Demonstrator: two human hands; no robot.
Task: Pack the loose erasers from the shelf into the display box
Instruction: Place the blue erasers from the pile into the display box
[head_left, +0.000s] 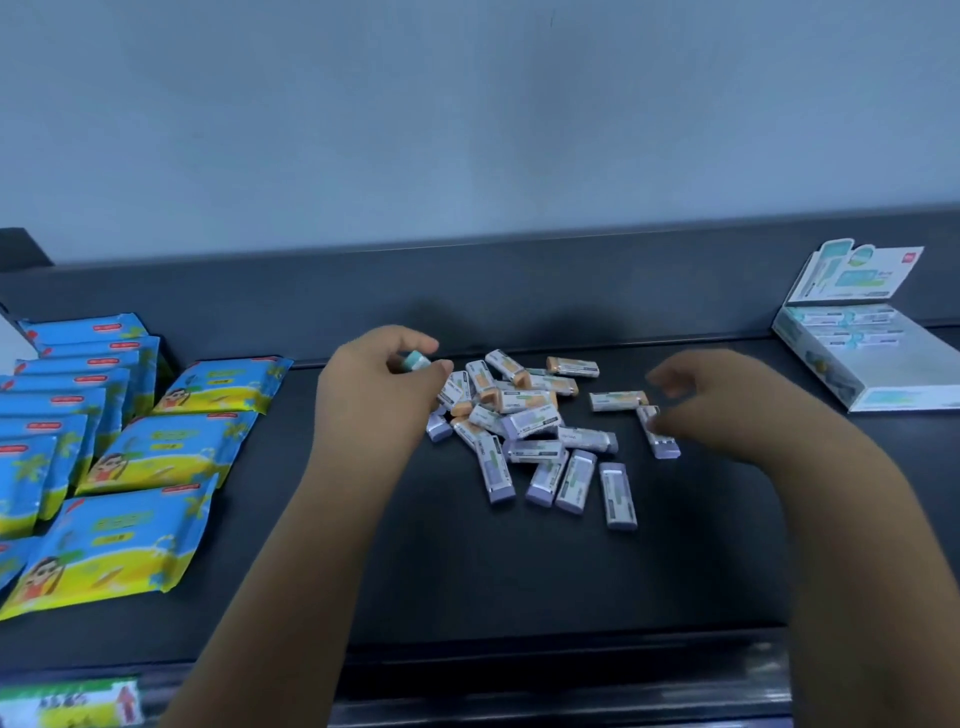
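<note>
Over on the left, a bunch of blue-and-yellow packets (156, 457) are lying overlapped in rows and taking up that whole side of the shelf (519, 571). They're sitting well apart from the eraser pile, so nothing is blocking the hands there. A green and yellow label strip (72, 701) is showing at the bottom left, along the front rail.

The display box (906, 399) is sitting at the far right, tilted a bit, with its printed lid flap (852, 275) standing up at the back. Some packed erasers (852, 325) are already lying inside it in rows.

The shelf itself is dark grey with a raised back edge, and a plain pale wall (467, 130) is rising behind it.

The loose erasers (524, 415) are lying in a jumbled heap mid-shelf, between the two hands (mostly purple-ended ones near the front, orange-ended ones toward the back).

The left hand (374, 395) is hovering at the heap's left edge, fingers curled in and pinching a teal-ended eraser (415, 361) against the thumb.

The right hand (727, 405) is blurry. Its fingers are curling down over a purple-ended eraser (662, 441) lying off to the right of the heap and seem to be touching it, but I honestly can't tell if they're actually gripping it.
</note>
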